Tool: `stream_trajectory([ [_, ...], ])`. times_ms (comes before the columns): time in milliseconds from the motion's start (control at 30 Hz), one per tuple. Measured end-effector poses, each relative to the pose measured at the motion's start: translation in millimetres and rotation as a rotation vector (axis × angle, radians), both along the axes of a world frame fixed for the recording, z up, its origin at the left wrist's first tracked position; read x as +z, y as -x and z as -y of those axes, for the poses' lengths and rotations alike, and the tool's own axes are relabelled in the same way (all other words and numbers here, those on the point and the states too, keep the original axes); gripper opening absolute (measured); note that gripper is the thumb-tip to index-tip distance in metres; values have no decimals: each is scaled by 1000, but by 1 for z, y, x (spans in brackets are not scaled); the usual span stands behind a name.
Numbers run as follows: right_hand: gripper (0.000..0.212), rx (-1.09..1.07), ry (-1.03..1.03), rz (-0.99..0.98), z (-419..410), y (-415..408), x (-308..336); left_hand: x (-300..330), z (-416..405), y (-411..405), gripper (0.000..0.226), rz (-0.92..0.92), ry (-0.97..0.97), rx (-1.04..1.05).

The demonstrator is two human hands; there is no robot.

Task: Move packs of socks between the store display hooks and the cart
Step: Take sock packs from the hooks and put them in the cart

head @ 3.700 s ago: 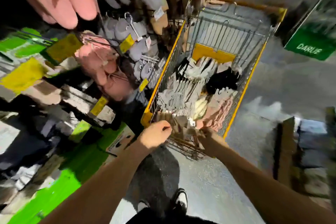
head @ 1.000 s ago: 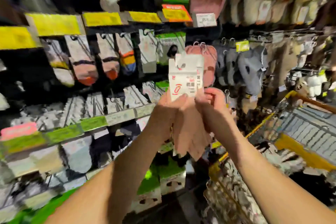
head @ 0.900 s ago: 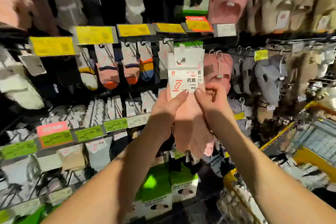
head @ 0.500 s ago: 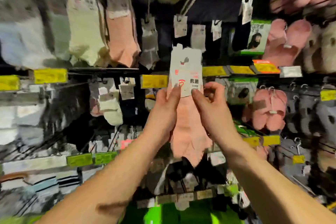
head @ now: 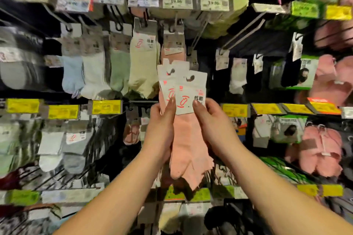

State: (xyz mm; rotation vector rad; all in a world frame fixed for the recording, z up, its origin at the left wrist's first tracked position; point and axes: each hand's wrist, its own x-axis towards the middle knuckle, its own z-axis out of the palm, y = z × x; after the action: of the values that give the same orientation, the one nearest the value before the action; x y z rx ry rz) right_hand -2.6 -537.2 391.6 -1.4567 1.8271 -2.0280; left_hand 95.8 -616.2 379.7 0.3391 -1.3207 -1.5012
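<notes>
- I have both hands raised at the centre of my view, in front of a store wall of hanging socks.
- My left hand grips the fanned packs of salmon-pink ankle socks with white cardboard header cards from the 9 o'clock side, its forefinger lying straight up along the rear header card.
- My right hand holds the same packs from the 3 o'clock side, with the fingers curled in and the thumb pressed on the front card just below the printed red logo.
- I count at least two header cards, overlapping and offset; the pink socks hang down between my wrists towards 6 o'clock.
- At 12 o'clock from the packs hangs a matching pink pack on a metal display hook; the tops of my cards sit just below it, and I cannot tell whether they touch.
- At 10 o'clock hangs a cream-yellow pair of socks with a white header, then green, white and pale blue pairs further left.
- A row of yellow shelf price tags runs across at hand height, and white price labels line the top.
</notes>
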Motion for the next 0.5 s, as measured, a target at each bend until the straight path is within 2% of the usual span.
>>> stream_trajectory([
  [100,15,18,-12,-42,13,4,18,14,14,-5,36,-13,27,11],
  [267,21,144,-28,3,29,20,36,29,28,-9,17,-36,84,88],
  [367,29,265,7,156,38,29,48,34,38,-13,20,-39,103,211],
  [433,26,333,54,271,42,36,59,38,45,-19,28,-14,137,330],
  [500,25,339,76,274,46,45,72,41,52,-26,27,-15,148,422],
])
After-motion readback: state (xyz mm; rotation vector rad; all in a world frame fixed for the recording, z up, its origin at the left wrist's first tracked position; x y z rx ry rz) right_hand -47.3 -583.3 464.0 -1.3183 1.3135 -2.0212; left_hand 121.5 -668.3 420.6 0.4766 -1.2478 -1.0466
